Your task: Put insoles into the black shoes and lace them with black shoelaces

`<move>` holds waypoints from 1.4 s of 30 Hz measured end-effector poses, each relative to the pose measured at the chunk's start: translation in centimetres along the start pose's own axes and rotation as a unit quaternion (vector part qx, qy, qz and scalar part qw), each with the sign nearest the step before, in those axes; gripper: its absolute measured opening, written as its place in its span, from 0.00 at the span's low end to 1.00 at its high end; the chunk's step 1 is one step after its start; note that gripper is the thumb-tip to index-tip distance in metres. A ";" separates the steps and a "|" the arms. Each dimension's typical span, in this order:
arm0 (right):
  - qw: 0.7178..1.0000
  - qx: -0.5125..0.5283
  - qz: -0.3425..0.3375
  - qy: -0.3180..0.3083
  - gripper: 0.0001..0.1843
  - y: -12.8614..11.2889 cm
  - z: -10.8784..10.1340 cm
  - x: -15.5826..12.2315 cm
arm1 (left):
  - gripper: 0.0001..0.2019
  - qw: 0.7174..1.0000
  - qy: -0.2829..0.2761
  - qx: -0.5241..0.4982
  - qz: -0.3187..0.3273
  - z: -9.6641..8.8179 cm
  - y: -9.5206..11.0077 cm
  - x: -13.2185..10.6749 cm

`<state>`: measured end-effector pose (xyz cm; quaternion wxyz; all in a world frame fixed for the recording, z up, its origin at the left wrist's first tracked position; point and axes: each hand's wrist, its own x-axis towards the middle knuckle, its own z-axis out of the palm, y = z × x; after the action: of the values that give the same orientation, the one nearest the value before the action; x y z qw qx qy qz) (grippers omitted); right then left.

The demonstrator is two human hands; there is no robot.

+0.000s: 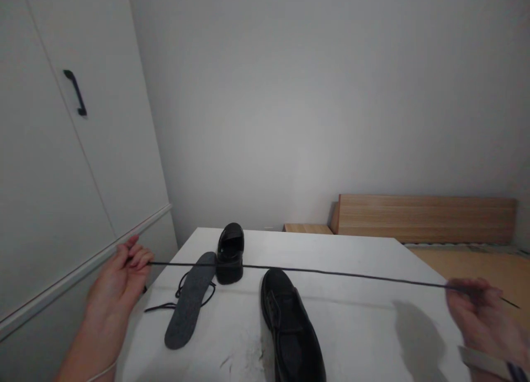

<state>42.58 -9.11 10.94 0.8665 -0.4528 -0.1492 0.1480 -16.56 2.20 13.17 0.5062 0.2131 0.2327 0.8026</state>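
A black shoelace [331, 272] is stretched nearly straight across the view above the table. My left hand [126, 271] is closed on one end at the left. At the right, my right hand [480, 307], slightly blurred, pinches it near the other end, and a short tip sticks out past the fingers. Below the lace, a black shoe [290, 327] without a lace lies toe away from me, cut off by the bottom edge. Farther back stands a second black shoe [230, 255]. Beside it lies a grey insole [190, 304], with another black lace [161, 306] partly under it.
The things lie on a white table [351, 327] with dark scuffs near its front. A white cabinet [78, 166] with a black handle [75, 93] rises at the left. Behind, a wooden headboard [426, 216] and a bed base [476, 271] stand at the right.
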 end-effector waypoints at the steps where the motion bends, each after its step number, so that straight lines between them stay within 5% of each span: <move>1: 1.000 0.018 0.006 0.003 0.27 0.7 1.2 -0.3 | 0.19 1.000 0.004 0.012 0.024 0.2 -1.2 0.7; 5: 0.997 0.055 0.021 -0.043 0.06 5.0 5.0 -2.9 | 0.09 0.988 -0.036 0.112 0.097 1.0 -6.6 1.0; 8: 0.986 0.027 0.056 -0.152 0.19 8.2 6.5 -6.3 | 0.20 0.937 -0.134 0.308 0.094 1.5 -9.8 -1.3; 10: 0.954 -0.071 0.063 -0.285 0.24 9.5 6.9 -8.7 | 0.25 0.903 -0.212 0.370 0.047 1.7 -11.4 -3.1; 13: 0.864 -0.214 0.025 -0.455 0.17 10.3 7.1 -11.8 | 0.22 0.861 -0.309 0.404 -0.026 1.4 -13.1 -5.2; 16: 0.788 -0.280 0.006 -0.548 0.17 10.6 7.2 -13.9 | 0.16 0.795 -0.378 0.469 -0.069 1.0 -14.0 -6.1; 20: 0.770 -0.308 0.002 -0.559 0.18 11.2 7.4 -14.8 | 0.12 0.711 -0.454 0.536 -0.009 0.6 -14.6 -6.2; 29: 0.757 -0.318 -0.040 -0.569 0.16 11.8 7.5 -15.5 | 0.06 0.621 -0.510 0.585 0.108 0.2 -15.5 -7.4; 42: 0.742 -0.313 -0.117 -0.581 0.12 12.5 7.5 -16.2 | 0.06 0.630 -0.461 0.616 0.108 1.5 -15.4 -8.8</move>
<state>23.40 -3.08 2.66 0.4317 -0.5035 -0.7138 0.2248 -1.23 0.23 4.37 0.2077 0.8409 0.3850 0.3186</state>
